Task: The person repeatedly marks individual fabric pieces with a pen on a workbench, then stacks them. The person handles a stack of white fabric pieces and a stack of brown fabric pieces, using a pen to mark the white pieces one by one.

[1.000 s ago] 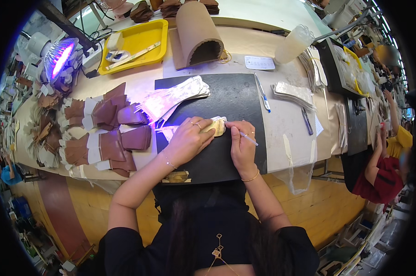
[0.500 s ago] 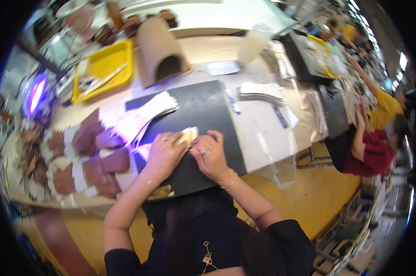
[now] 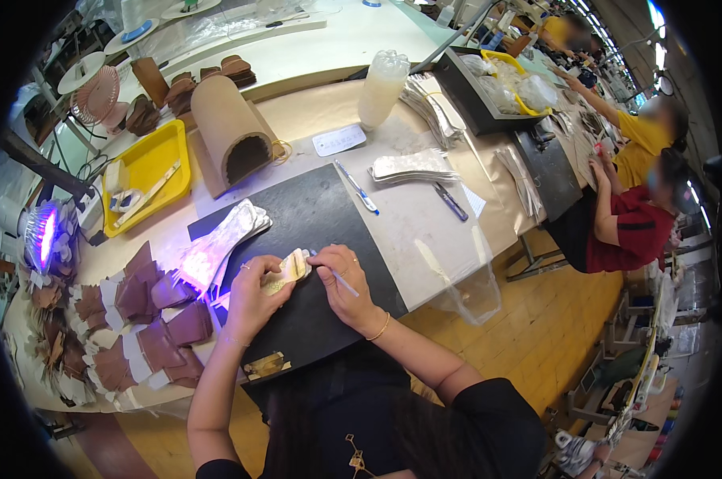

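Above the black mat (image 3: 369, 279), my left hand (image 3: 253, 299) pinches a small cream-and-yellow padded piece (image 3: 295, 267) between thumb and fingers. Close beside it, my right hand (image 3: 346, 289) grips a thin, pale pen-like stick (image 3: 345, 282), one end at the piece's edge. I cannot make out what kind of tool it is. A fan of white strips (image 3: 229, 235) lies on the mat's left part, lit purple by a lamp (image 3: 48, 234). Left of my left arm sit stacks of brown leather pieces (image 3: 165, 343) with pale strips around them.
Behind the mat are a yellow tray (image 3: 181, 172), a brown half-tube form (image 3: 225, 120) and a cloudy plastic bottle (image 3: 382, 88). To the right lie a blue pen (image 3: 356, 187), a dark marker (image 3: 451, 202), white strips (image 3: 413, 165) and a plastic bag (image 3: 464, 279). Co-workers (image 3: 636, 207) sit at far right.
The view has shifted, so the table appears lower and further left. My hands still hold the padded piece and the stick; the stick shows more clearly now.
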{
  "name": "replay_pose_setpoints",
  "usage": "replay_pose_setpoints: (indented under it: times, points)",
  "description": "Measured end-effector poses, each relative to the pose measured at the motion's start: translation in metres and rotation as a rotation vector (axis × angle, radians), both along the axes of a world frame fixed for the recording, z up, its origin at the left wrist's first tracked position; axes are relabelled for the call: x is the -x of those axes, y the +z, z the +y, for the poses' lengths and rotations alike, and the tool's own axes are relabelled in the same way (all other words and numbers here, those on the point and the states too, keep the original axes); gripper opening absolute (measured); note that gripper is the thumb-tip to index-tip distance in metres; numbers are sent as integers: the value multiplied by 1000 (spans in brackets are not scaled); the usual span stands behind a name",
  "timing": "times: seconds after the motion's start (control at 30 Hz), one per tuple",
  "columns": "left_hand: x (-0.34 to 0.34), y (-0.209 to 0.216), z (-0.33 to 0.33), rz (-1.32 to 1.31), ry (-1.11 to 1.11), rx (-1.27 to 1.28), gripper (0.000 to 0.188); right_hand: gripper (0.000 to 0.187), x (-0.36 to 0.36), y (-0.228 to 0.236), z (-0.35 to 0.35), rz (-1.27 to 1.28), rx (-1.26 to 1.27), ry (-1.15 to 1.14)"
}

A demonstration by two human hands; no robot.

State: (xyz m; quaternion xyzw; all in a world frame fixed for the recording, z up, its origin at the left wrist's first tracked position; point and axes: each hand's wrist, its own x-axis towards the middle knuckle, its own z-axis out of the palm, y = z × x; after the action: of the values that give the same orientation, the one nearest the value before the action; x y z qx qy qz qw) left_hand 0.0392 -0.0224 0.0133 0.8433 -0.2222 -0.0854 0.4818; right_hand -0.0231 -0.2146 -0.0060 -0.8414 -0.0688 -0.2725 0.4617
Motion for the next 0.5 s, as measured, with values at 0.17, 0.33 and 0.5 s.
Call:
replay_pose_setpoints:
  times: [0.17,0.33,0.5]
  points:
    - [-4,1,1,9,-22,-41,32,15,0,-1,0,34,-58,0]
    - [-10,1,4,154,18,104,32,15,0,-2,0,33,-43,23]
    - [-7,-1,4,40,-38,40,33,16,0,0,1,-11,34,88]
